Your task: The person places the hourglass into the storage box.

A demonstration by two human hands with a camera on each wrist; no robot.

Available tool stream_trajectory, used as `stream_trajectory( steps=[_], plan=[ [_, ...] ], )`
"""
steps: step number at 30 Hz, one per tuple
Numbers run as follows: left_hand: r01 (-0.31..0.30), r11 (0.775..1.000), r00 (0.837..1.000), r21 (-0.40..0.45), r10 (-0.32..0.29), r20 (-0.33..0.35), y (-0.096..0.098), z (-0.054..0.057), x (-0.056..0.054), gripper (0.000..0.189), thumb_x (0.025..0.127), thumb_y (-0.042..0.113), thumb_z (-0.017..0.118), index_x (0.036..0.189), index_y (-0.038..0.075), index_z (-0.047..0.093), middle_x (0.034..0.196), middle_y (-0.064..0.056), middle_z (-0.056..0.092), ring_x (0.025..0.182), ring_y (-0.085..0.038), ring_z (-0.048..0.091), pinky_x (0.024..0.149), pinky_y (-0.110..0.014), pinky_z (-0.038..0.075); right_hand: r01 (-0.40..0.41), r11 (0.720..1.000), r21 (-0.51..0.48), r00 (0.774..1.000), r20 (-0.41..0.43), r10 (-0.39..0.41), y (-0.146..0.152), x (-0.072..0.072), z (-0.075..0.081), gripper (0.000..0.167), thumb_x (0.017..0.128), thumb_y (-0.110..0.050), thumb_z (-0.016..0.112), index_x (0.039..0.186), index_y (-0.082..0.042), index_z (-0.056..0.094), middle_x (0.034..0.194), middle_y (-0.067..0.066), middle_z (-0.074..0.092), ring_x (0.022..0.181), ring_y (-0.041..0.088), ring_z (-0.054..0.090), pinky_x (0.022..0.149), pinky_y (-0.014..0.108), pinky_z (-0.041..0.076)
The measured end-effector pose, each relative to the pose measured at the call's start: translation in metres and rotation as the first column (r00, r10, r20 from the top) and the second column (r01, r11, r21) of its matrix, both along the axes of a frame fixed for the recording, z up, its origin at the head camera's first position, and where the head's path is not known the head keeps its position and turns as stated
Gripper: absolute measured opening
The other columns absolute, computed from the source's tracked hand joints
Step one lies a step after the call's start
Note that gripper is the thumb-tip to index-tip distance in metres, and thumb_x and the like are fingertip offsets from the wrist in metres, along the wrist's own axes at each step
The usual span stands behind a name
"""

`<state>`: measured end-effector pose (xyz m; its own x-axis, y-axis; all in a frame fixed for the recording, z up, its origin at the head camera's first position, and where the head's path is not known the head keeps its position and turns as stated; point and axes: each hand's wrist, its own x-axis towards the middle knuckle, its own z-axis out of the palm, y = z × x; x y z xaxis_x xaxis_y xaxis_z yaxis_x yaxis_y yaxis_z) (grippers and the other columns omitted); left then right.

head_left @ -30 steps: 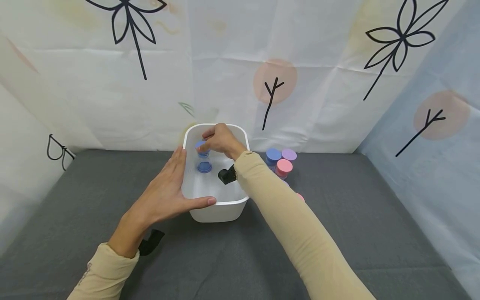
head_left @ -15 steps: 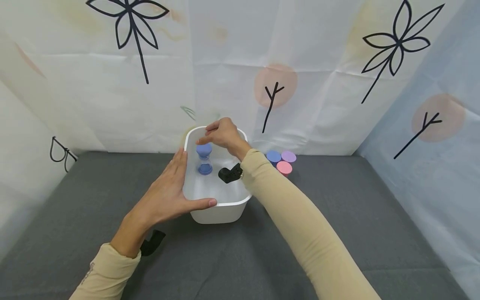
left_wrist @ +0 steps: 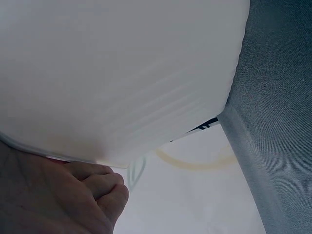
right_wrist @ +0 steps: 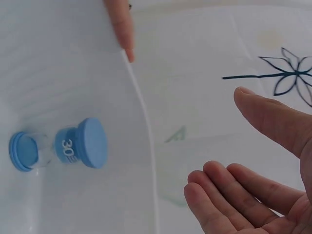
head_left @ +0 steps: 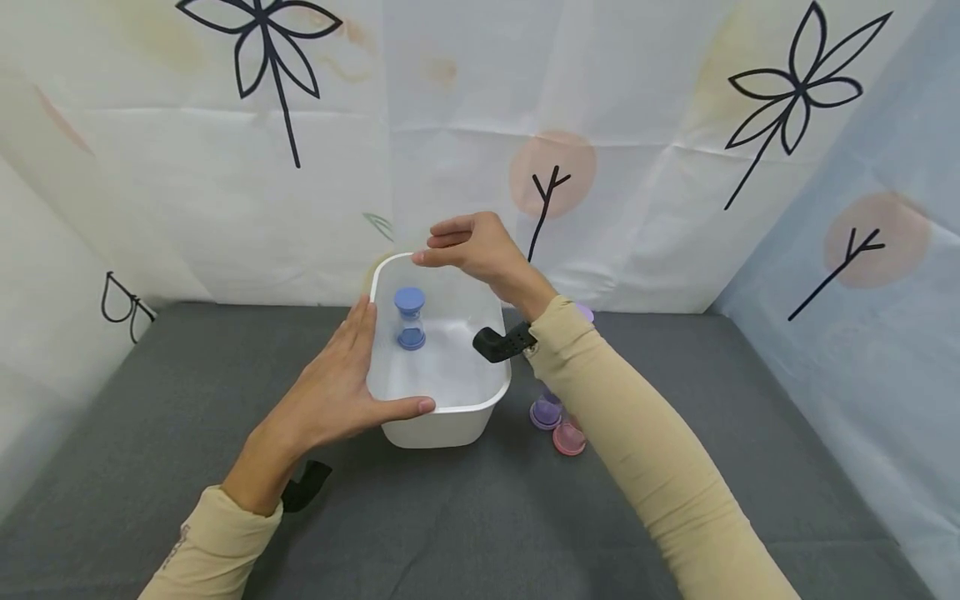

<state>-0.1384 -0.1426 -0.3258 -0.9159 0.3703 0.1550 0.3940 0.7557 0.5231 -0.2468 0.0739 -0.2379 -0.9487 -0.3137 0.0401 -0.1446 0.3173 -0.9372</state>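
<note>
Hourglass (head_left: 410, 317) stands in a tub (head_left: 438, 430) the outstretched left hand (head_left: 335, 387) touches, right hand (head_left: 483, 254) unclenched.

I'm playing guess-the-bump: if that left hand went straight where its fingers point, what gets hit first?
Probably the left hand would meet the patterned cloth behind the white tub, though depth is unclear.

A creased white backdrop (head_left: 450, 100) hangs at the far side, printed with black-lined flowers (head_left: 801, 87) to left and right and a peach circle (head_left: 552, 173) between them. Pale blue fabric (head_left: 862, 367) runs along the right. Dark grey cloth (head_left: 697, 400) spreads below in soft light.
</note>
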Motion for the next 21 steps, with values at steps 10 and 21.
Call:
stream_trajectory(
  steps=[10,21],
  plan=[
    [-0.008,1.000,1.000,-0.004,0.008,0.010,0.001,0.001,0.001,0.138,0.073,0.077,0.073,0.161,0.005,-0.006,0.169,-0.008,-0.009,0.155,-0.031,0.003,0.118,-0.059,0.019,-0.036,0.996,-0.088,0.997,-0.064,0.030,0.058,0.023,0.007,0.052,0.087,-0.003,0.079,0.135,0.003,0.060,0.125,0.017,0.067,0.116,0.025,0.065,0.101,0.033,0.049],
    [-0.015,1.000,1.000,-0.009,0.014,-0.016,0.002,-0.001,0.004,0.138,0.073,0.076,0.074,0.161,0.003,-0.003,0.169,-0.012,-0.006,0.155,-0.032,0.003,0.119,-0.057,0.019,-0.011,1.000,-0.010,0.997,-0.080,0.010,0.118,0.050,-0.008,0.051,0.086,-0.005,0.081,0.132,0.005,0.062,0.124,0.016,0.069,0.119,0.029,0.064,0.092,0.030,0.054]
  ],
)
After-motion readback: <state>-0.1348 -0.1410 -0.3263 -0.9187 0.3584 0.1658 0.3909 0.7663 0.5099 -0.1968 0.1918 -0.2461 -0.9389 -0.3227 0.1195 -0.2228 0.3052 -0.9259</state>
